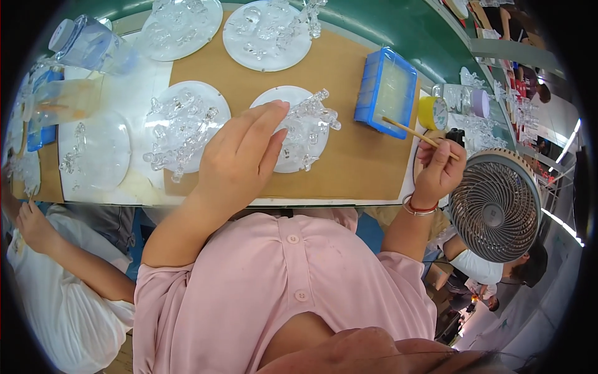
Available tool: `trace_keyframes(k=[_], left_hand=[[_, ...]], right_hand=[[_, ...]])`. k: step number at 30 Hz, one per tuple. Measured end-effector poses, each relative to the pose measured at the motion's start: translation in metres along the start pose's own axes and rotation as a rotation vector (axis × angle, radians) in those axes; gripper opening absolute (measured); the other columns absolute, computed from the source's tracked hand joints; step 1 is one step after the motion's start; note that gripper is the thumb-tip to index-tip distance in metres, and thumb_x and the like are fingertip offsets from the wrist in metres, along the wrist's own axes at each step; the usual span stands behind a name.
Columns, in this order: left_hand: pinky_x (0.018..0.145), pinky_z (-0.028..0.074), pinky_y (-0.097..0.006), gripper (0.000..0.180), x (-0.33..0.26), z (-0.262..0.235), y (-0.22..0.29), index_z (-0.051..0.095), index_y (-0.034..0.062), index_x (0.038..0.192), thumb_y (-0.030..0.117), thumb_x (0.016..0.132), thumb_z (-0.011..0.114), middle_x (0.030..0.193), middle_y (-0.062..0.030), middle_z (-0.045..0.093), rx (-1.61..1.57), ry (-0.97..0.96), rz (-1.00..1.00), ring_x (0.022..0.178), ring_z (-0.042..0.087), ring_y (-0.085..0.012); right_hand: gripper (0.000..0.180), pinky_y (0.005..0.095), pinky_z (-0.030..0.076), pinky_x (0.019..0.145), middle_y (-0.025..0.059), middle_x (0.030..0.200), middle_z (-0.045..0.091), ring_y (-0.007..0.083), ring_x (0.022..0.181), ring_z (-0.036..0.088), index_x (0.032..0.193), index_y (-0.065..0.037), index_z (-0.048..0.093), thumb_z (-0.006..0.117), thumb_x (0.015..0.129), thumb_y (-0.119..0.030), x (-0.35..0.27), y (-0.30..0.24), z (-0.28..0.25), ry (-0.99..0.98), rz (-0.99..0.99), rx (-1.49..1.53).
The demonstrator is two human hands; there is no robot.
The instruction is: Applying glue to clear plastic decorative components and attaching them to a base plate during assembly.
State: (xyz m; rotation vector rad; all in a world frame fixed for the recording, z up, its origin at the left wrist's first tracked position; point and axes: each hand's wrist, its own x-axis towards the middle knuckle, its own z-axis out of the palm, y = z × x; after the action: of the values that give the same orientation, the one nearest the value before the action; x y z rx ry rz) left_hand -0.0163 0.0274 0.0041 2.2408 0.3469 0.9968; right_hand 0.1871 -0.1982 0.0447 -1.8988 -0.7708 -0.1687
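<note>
My left hand (240, 159) rests on a clear glass figure (311, 121) that stands on a round glass disc (274, 98), fingers laid against the figure's left side. My right hand (441, 169) is off to the right of the brown work board, pinching a thin wooden stick (408, 129) whose tip points toward a blue tray (387, 92) of pale liquid. A second glass figure on its disc (187, 124) stands just left of my left hand.
More discs with glass figures (268, 31) line the far edge. A clear jar (90, 47) and loose discs (96, 149) sit at left. A yellow tape roll (431, 112) and a grey fan (495, 206) are at right. Another person's arm (43, 234) reaches in at lower left.
</note>
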Motion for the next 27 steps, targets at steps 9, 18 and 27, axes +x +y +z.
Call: trace_keyframes(k=[9, 18, 27], left_hand=[[0.067, 0.051, -0.032, 0.037, -0.001, -0.002, -0.004, 0.060, 0.0013, 0.109, -0.006, 0.073, 0.060, 0.100, -0.0126, 0.065, 0.028, -0.046, 0.062, 0.082, 0.063, -0.0255], [0.063, 0.051, -0.030, 0.042, -0.003, -0.002, -0.008, 0.061, 0.0024, 0.110, -0.006, 0.069, 0.058, 0.100, -0.0125, 0.064, 0.050, -0.059, 0.106, 0.076, 0.063, -0.0224], [0.060, 0.052, -0.030, 0.041, -0.006, 0.001, -0.014, 0.060, 0.0022, 0.112, 0.000, 0.072, 0.058, 0.100, -0.0132, 0.064, 0.015, -0.038, 0.143, 0.075, 0.063, -0.0221]], right_hand=[[0.017, 0.0202, 0.042, 0.047, 0.0157, 0.073, 0.061, 0.0120, 0.054, 0.054, 0.093, 0.000, 0.047, 0.043, 0.098, -0.016, -0.012, -0.014, 0.005, 0.090, -0.177, 0.110], [0.016, 0.0213, 0.043, 0.049, 0.0140, 0.074, 0.063, 0.0126, 0.055, 0.055, 0.095, 0.000, 0.048, 0.048, 0.097, -0.016, -0.026, -0.016, 0.059, -0.238, -0.049, 0.062], [0.018, 0.0211, 0.043, 0.049, 0.0137, 0.075, 0.063, 0.0126, 0.054, 0.056, 0.093, 0.001, 0.049, 0.048, 0.096, -0.016, -0.014, -0.014, 0.072, -0.228, -0.042, 0.170]])
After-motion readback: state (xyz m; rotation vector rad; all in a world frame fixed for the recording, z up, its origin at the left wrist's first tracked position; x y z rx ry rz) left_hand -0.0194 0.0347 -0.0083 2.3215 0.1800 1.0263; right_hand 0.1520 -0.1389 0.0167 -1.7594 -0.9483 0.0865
